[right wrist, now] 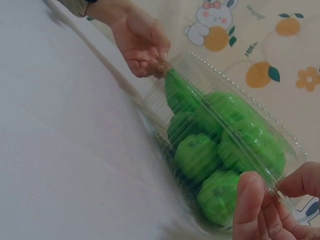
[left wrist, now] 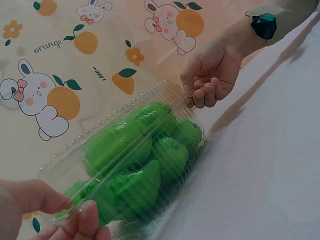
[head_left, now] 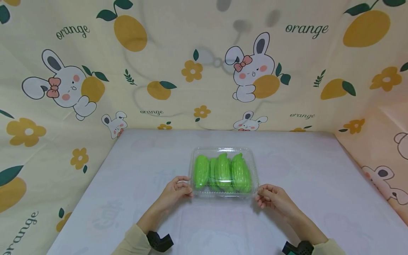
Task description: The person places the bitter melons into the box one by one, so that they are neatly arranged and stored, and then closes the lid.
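Note:
A clear plastic clamshell box (head_left: 204, 194) sits on the white table, its lid down over several green, ridged vegetables (head_left: 223, 173) that look like short gourds. At the box's near left corner, my left hand (head_left: 175, 191) pinches the rim between thumb and fingers. My right hand (head_left: 276, 199) does the same at the near right corner. In the left wrist view, the rim flange (left wrist: 125, 150) runs from one hand to the other, with the vegetables below and behind it. The right wrist view has thumb and fingertips (right wrist: 250, 192) on either side of the flange.
The white tabletop (head_left: 220, 226) extends around the box on all sides. Behind it and at both sides hangs a cream cloth (head_left: 172, 63) printed with rabbits and oranges. Each wrist carries a small black device (head_left: 159, 241).

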A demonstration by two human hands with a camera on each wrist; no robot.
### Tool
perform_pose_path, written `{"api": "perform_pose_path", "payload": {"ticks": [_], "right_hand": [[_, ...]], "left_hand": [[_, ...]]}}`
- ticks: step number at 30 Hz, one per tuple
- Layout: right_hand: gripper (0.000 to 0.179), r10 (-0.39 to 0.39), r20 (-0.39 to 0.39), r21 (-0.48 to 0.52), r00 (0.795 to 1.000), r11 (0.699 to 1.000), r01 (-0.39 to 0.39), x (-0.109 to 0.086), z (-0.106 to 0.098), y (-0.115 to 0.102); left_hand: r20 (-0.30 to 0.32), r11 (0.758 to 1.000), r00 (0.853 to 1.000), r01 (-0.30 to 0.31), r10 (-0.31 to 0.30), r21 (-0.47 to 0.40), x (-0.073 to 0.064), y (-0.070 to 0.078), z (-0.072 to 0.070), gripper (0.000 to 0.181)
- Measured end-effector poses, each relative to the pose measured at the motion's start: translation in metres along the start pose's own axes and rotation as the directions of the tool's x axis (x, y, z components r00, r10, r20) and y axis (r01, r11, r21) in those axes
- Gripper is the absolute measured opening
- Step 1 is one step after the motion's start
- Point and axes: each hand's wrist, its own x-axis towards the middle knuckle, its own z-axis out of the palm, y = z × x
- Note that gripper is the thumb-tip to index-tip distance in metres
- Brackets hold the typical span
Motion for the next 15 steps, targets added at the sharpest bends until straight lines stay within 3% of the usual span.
{"api": "perform_pose_path", "payload": {"ticks": [15], "right_hand": [[0.014, -0.014, -0.003, -0.026, 1.000, 1.000, 0.014, 0.0046, -0.0009, -0.0039]], "left_hand": [[-0.009, 0.999, 0.999, 0.042, -0.042, 0.017, 0.0031, 0.0033, -0.0027, 0.053]]}}
